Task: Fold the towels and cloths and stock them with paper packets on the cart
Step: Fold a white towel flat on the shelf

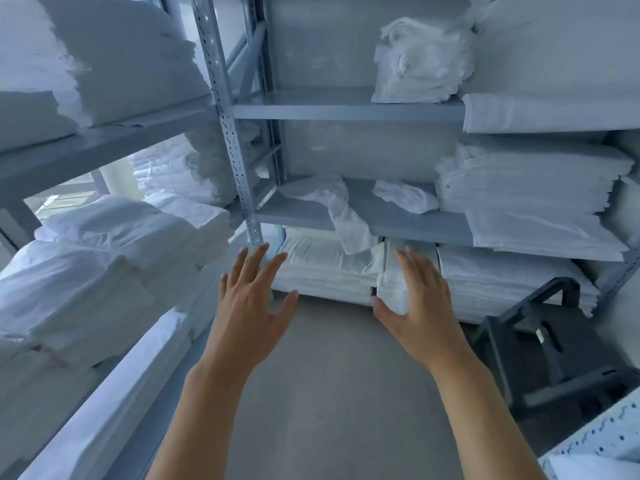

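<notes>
Both my hands reach forward, empty, with fingers spread. My left hand (254, 299) is in front of the shelf's upright post. My right hand (417, 299) hovers before a white stack of folded linen (325, 268) on the bottom shelf. A loose white cloth (341, 211) lies crumpled on the middle grey shelf (391, 221) and hangs over its edge. A smaller crumpled cloth (405, 195) lies beside it. Folded towels (420, 60) sit on the upper shelf. No cart or paper packets are in view.
Grey metal racks line the front and left, full of white folded linen (530, 181) and bundles (90, 258). A dark step stool (550, 344) stands on the grey floor (332, 393) at the right. Another perforated rack edge (595, 441) shows bottom right.
</notes>
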